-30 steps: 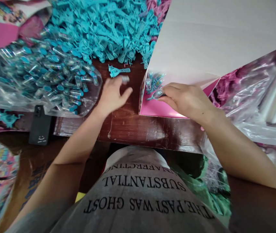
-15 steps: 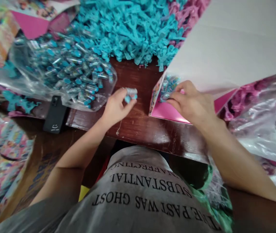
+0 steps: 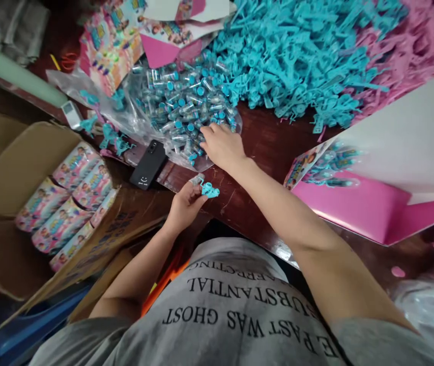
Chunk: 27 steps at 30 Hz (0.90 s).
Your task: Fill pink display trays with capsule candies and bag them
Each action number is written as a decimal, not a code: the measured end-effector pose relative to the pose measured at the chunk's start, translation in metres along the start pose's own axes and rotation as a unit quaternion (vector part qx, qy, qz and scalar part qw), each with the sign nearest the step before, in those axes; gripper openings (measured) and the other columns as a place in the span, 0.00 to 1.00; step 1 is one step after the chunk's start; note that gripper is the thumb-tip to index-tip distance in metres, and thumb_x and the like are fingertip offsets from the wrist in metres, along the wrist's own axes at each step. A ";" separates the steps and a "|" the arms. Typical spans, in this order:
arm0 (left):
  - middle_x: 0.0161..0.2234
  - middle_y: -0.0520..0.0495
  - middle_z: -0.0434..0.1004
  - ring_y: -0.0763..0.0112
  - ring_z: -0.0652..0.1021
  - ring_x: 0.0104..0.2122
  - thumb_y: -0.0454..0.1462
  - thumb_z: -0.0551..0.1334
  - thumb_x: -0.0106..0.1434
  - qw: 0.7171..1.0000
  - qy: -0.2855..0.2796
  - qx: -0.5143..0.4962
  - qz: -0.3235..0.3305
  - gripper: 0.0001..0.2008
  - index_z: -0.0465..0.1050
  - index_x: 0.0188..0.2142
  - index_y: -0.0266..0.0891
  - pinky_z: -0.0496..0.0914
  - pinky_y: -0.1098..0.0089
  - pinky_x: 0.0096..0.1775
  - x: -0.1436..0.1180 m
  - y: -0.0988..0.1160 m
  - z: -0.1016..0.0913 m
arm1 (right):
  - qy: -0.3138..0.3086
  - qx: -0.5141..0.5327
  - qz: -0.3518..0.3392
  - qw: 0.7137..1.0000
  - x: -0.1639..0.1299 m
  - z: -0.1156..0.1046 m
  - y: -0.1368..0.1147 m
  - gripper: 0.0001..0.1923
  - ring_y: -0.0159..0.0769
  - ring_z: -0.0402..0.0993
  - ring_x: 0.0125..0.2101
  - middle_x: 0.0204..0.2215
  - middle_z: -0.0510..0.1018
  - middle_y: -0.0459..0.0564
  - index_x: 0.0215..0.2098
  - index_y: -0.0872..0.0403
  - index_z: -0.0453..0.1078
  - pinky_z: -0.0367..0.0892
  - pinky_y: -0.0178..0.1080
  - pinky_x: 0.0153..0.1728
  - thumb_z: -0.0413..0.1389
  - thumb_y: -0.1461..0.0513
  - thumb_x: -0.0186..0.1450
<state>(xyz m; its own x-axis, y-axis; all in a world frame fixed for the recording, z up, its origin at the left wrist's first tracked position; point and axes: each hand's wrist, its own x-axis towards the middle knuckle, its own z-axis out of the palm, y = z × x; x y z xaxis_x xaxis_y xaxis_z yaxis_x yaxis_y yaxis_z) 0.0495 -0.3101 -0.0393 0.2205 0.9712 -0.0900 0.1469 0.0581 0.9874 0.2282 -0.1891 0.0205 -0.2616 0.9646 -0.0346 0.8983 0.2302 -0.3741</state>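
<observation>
My left hand (image 3: 186, 203), near the table edge, is closed on a small turquoise plastic toy piece (image 3: 210, 190) that sticks out past the fingertips. Something pale wraps the tip of one finger. My right hand (image 3: 222, 146) reaches over the near right side of a heap of small clear tubes with blue caps (image 3: 180, 101). Its thumb and fingers are apart, with the tips among the tubes; no tube is clearly gripped. The tubes lie on a clear plastic bag (image 3: 123, 109).
A black phone (image 3: 148, 165) lies at the table's edge. Turquoise pieces (image 3: 289, 56) and pink pieces (image 3: 423, 40) are heaped at the back. To the right, a pink-and-white box (image 3: 354, 203) holds filled tubes. An open carton (image 3: 6, 168) with printed packs stands at left.
My right hand has left the pink-and-white box and crossed left to the tubes. My left hand has drawn nearer my body, with the turquoise piece showing more. The view has swung left.
</observation>
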 end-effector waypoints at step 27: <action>0.41 0.44 0.84 0.65 0.83 0.41 0.41 0.64 0.76 0.936 -0.072 0.234 0.252 0.11 0.84 0.38 0.42 0.78 0.65 0.43 0.031 0.042 0.003 | 0.002 0.132 -0.149 0.980 -0.129 -0.033 0.043 0.14 0.42 0.84 0.51 0.55 0.85 0.53 0.57 0.49 0.78 0.78 0.45 0.52 0.53 0.57 0.79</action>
<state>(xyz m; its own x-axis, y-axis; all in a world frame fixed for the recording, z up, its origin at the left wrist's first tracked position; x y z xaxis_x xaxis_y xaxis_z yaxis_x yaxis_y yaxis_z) 0.0659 -0.2781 -0.0009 0.4983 0.8046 0.3230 0.3885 -0.5403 0.7465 0.3119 -0.2991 0.0395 -0.4967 0.8601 0.1162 0.6589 0.4608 -0.5946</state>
